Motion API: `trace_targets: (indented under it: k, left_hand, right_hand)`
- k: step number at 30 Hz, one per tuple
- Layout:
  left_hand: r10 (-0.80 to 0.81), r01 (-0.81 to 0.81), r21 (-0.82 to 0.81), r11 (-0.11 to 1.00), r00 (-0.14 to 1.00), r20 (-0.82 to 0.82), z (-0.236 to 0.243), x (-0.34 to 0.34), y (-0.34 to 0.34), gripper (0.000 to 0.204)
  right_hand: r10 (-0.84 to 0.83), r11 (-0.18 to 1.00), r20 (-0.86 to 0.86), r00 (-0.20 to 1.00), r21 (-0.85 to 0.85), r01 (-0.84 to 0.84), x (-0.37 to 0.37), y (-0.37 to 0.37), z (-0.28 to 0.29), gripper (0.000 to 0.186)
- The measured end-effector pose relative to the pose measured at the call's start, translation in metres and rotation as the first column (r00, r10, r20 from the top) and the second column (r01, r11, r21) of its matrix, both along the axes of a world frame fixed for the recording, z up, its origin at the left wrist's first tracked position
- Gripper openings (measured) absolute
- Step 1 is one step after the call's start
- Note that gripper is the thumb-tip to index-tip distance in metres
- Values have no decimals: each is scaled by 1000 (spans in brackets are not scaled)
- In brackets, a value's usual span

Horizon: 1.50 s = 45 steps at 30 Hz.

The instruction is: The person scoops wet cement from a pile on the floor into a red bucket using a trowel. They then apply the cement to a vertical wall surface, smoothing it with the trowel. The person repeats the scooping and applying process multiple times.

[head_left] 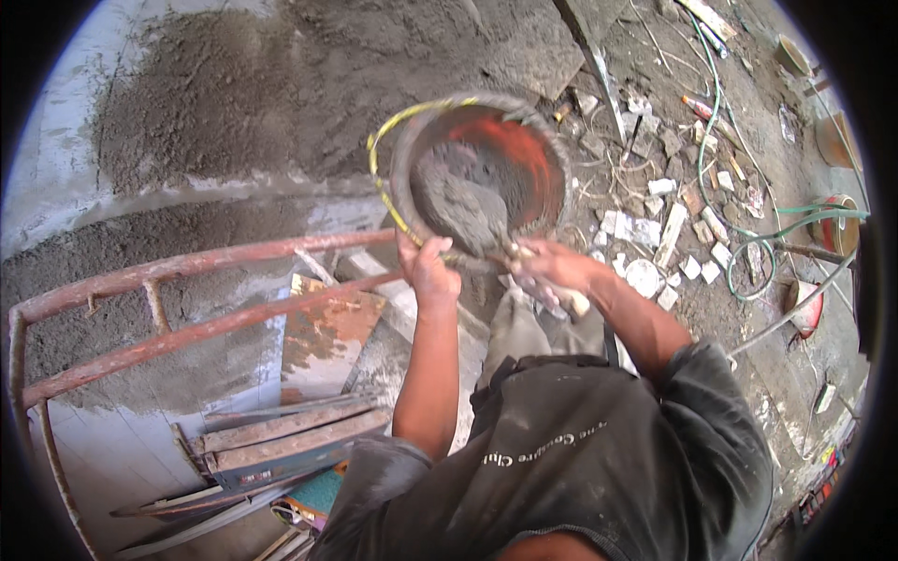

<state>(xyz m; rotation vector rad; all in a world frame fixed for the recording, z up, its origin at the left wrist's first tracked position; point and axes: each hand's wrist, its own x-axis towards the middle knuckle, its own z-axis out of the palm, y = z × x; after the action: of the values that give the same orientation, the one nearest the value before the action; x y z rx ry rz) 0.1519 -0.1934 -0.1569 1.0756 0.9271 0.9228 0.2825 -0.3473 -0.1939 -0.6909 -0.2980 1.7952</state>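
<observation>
Round orange-lined mortar pan with yellow handle [538, 154]: gripped at near rim by left hand [426, 271] | mortar-laden steel trowel [468, 210]: clenched in right hand [552, 271], long axis slanting away-left into pan | rusty red railing [187, 332]: left.

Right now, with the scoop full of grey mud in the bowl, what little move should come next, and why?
Probably lift the trowel up out of the pan. Its blade already carries a heap of wet grey mortar, the right hand grips the handle, and the left hand steadies the pan's near rim, so the load looks ready to come out.
</observation>
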Motion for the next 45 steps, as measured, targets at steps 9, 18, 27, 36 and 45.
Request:
trace_targets:
  k: [9, 18, 27, 36, 45]
  left_hand:
    - [-32, 2, -506, 862, 998, -51, -109, -77, 34, 88]
    - [-312, 34, -655, 755, 897, -314, -166, -174, 38, 70]
    - [-364, 264, -441, 858, 918, -159, -234, -230, 57, 88]
    - [-91, 48, -508, 860, 994, -60, -144, -179, 64, 78]
    - [-123, 78, -281, 957, 981, -148, -122, -113, 14, 86]
  right_hand:
    - [-611, 782, -225, 759, -18, 623, -2, 32, 23, 34]
    - [-863, -320, 255, -436, 391, 863, 39, 330, 13, 41]
    - [-583, 712, 746, -321, 660, 240, -60, 584, -108, 25]
    - [-328, 929, 944, 37, 316, 192, -98, 217, -130, 41]
    - [388, 920, 920, -50, -390, -41, -46, -15, -81, 32]
